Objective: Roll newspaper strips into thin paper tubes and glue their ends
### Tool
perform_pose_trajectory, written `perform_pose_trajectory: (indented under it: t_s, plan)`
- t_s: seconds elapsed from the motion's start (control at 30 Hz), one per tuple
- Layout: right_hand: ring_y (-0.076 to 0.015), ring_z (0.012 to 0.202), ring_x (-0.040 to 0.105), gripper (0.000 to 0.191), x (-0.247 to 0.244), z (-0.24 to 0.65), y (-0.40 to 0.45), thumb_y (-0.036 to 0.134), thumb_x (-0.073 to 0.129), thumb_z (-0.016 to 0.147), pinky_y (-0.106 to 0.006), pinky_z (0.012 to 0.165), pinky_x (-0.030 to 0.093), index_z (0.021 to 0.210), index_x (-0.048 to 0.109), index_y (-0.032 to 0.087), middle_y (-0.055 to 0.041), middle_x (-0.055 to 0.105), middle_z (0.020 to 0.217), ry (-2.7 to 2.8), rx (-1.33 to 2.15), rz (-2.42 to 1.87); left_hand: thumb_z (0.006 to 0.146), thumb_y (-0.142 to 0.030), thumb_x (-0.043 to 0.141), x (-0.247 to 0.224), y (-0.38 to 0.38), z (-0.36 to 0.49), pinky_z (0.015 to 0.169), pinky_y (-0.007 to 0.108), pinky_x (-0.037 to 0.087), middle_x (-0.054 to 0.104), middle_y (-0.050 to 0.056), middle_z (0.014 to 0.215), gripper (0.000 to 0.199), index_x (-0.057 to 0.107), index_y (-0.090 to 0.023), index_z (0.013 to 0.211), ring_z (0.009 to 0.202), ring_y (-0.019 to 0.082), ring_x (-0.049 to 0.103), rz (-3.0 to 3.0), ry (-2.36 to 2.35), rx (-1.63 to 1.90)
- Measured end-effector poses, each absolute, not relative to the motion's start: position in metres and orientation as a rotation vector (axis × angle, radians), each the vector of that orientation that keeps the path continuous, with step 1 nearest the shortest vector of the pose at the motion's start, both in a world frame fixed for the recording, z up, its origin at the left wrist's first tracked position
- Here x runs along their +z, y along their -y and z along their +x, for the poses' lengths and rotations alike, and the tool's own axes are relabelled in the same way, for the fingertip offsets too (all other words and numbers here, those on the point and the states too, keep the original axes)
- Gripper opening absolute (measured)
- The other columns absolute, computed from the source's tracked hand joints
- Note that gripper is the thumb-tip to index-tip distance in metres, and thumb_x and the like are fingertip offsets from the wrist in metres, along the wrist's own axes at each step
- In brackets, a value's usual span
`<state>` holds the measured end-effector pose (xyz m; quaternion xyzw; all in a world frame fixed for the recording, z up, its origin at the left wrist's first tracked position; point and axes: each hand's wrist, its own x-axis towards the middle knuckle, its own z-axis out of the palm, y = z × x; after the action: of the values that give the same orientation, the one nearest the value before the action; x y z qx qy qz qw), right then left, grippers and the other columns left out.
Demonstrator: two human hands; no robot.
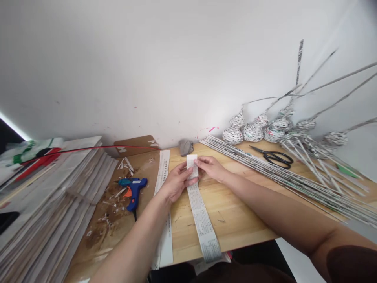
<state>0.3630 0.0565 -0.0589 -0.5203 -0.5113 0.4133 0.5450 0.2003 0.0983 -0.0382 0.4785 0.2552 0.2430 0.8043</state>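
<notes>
A long strip of printed newspaper (203, 220) runs from between my hands down over the front edge of the wooden table (241, 220). Near its far end my left hand (179, 181) pinches it from the left, fingers on its face. My right hand (209, 166) is closed on the right edge of the same end, thumb and fingertips together. To the left of the strip lie longer flat paper strips (166, 236), partly under my left forearm. A grey lump (185, 147) sits just beyond my hands, against the wall.
A blue glue gun (134, 192) lies on stained cardboard at left, beside a tall newspaper stack (59, 212). Thin rolled paper sticks (265, 169), black scissors (277, 157) and several woven gourd shapes (253, 131) with long stems occupy the right side.
</notes>
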Motion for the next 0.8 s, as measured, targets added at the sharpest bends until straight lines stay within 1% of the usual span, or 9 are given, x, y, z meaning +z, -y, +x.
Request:
perform_pose_trajectory:
  t_s: [0.07, 0.17, 0.27, 0.37, 0.5, 0.6, 0.67, 0.73, 0.8]
  plan:
    - [-0.011, 0.056, 0.05, 0.034, -0.054, 0.365, -0.055, 0.048, 0.058, 0.08, -0.023, 0.051, 0.039, 0.076, 0.063, 0.015, 0.001, 0.056, 0.062, 1.188, 0.966, -1.211, 0.075, -0.023, 0.07, -0.036, -0.098, 0.199, 0.074, 0.027, 0.056, 0.065, 0.011, 0.11, 0.043, 0.06, -0.019, 0.116, 0.087, 0.018, 0.067, 1.022, -0.548, 0.499]
    - [-0.0121, 0.058, 0.051, 0.031, -0.051, 0.364, -0.053, 0.045, 0.06, 0.079, -0.024, 0.053, 0.04, 0.07, 0.062, 0.016, 0.0006, 0.055, 0.062, 1.195, 0.915, -1.211, 0.075, -0.022, 0.07, -0.031, -0.096, 0.197, 0.072, 0.027, 0.057, 0.064, 0.01, 0.114, 0.04, 0.061, -0.019, 0.115, 0.094, 0.02, 0.065, 1.003, -0.563, 0.468]
    - [-0.0141, 0.064, 0.054, 0.027, -0.05, 0.359, -0.05, 0.042, 0.062, 0.078, -0.027, 0.059, 0.043, 0.072, 0.067, 0.016, -0.0021, 0.059, 0.07, 1.314, 0.782, -1.287, 0.074, -0.015, 0.07, -0.03, -0.095, 0.197, 0.077, 0.027, 0.056, 0.064, 0.009, 0.114, 0.034, 0.065, -0.018, 0.108, 0.098, 0.018, 0.063, 0.952, -0.594, 0.494]
    - [-0.0138, 0.065, 0.053, 0.025, -0.049, 0.356, -0.047, 0.04, 0.064, 0.077, -0.026, 0.06, 0.043, 0.07, 0.069, 0.016, -0.0025, 0.059, 0.069, 1.404, 0.666, -1.349, 0.073, -0.01, 0.069, -0.032, -0.095, 0.198, 0.086, 0.027, 0.053, 0.067, 0.008, 0.108, 0.027, 0.068, -0.015, 0.1, 0.096, 0.017, 0.064, 0.933, -0.598, 0.506]
    - [-0.012, 0.059, 0.054, 0.033, -0.046, 0.358, -0.046, 0.046, 0.061, 0.078, -0.024, 0.053, 0.042, 0.074, 0.067, 0.014, -0.0016, 0.06, 0.067, 1.272, 0.96, -1.246, 0.078, -0.018, 0.066, -0.034, -0.096, 0.2, 0.087, 0.026, 0.053, 0.069, 0.011, 0.104, 0.023, 0.07, -0.013, 0.101, 0.092, 0.017, 0.067, 0.965, -0.608, 0.48]
    - [-0.0087, 0.05, 0.05, 0.035, -0.042, 0.362, -0.047, 0.047, 0.057, 0.081, -0.021, 0.047, 0.037, 0.08, 0.065, 0.013, 0.0015, 0.055, 0.059, 1.14, 1.06, -1.203, 0.082, -0.021, 0.062, -0.034, -0.097, 0.2, 0.081, 0.024, 0.055, 0.069, 0.012, 0.103, 0.021, 0.07, -0.011, 0.098, 0.088, 0.017, 0.068, 0.961, -0.643, 0.486]
    - [-0.0077, 0.049, 0.048, 0.034, -0.038, 0.365, -0.046, 0.045, 0.054, 0.084, -0.02, 0.046, 0.035, 0.093, 0.066, 0.014, 0.0026, 0.054, 0.056, 1.094, 1.087, -1.188, 0.083, -0.022, 0.06, -0.033, -0.097, 0.199, 0.075, 0.023, 0.057, 0.069, 0.012, 0.102, 0.02, 0.07, -0.011, 0.096, 0.085, 0.018, 0.068, 0.956, -0.661, 0.493]
    - [-0.0075, 0.049, 0.048, 0.037, -0.034, 0.368, -0.045, 0.04, 0.056, 0.083, -0.02, 0.046, 0.036, 0.109, 0.063, 0.015, 0.0029, 0.055, 0.057, 1.094, 1.148, -1.187, 0.085, -0.024, 0.058, -0.032, -0.097, 0.199, 0.069, 0.024, 0.058, 0.069, 0.013, 0.102, 0.02, 0.07, -0.011, 0.095, 0.082, 0.018, 0.069, 0.963, -0.671, 0.492]
    - [-0.007, 0.049, 0.047, 0.038, -0.03, 0.37, -0.044, 0.038, 0.06, 0.081, -0.019, 0.045, 0.034, 0.112, 0.063, 0.016, 0.0024, 0.057, 0.06, 1.127, 1.211, -1.209, 0.085, -0.026, 0.058, -0.032, -0.096, 0.199, 0.065, 0.025, 0.059, 0.069, 0.013, 0.1, 0.021, 0.069, -0.011, 0.096, 0.08, 0.019, 0.069, 0.99, -0.678, 0.482]
